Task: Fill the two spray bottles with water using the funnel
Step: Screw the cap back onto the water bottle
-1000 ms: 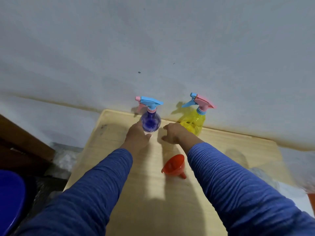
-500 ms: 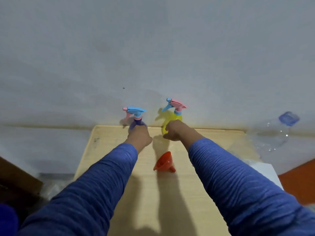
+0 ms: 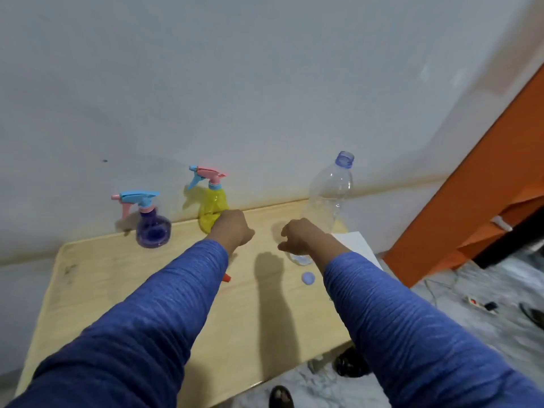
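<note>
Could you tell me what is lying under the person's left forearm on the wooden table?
Only an orange spout tip of the funnel shows beside the left sleeve; the sleeve covers the funnel's cone and the table beneath it.

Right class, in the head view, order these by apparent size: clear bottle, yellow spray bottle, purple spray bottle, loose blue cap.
1. clear bottle
2. yellow spray bottle and purple spray bottle: look alike, unranked
3. blue cap

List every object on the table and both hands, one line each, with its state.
Purple spray bottle: upright, capped.
Yellow spray bottle: upright, capped.
Clear plastic bottle: upright, uncapped.
Blue cap: lying on wooden table.
Orange funnel: mostly hidden.
Left hand: curled; grip unclear.
Right hand: curled; grip unclear.
</note>
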A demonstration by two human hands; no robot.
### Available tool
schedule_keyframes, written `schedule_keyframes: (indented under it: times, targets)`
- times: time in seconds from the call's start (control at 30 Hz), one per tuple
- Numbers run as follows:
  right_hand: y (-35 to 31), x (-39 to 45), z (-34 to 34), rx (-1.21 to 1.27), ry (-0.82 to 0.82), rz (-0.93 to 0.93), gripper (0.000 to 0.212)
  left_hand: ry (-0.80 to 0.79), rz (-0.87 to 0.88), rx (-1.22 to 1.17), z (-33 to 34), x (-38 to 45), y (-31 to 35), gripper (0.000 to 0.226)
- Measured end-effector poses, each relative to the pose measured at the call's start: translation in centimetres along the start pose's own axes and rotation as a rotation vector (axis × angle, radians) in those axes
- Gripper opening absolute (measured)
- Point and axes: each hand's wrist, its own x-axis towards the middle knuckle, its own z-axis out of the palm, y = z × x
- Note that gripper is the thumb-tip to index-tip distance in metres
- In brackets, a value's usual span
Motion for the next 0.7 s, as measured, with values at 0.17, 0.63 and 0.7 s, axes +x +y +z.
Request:
schedule_keyframes:
  times: [0.17, 0.63, 0.7]
  targets:
    - [5.2, -1.8, 3.8, 0.157, -0.084, -0.009, 0.049, 0.094, 0.184, -0.455, 1.3, 0.0, 4.3, 0.074]
    - [13.6, 1.0, 13.3, 0.409, -0.057, -0.213, 0.059, 0.241, 0.335, -1.016, 3.2, 1.9, 12.8, 0.117]
    - [13.9, 1.7, 14.4, 0.31, -0.01, -0.319, 0.054, 0.241, 0.323, -1.026, 3.7, 2.1, 13.1, 0.112]
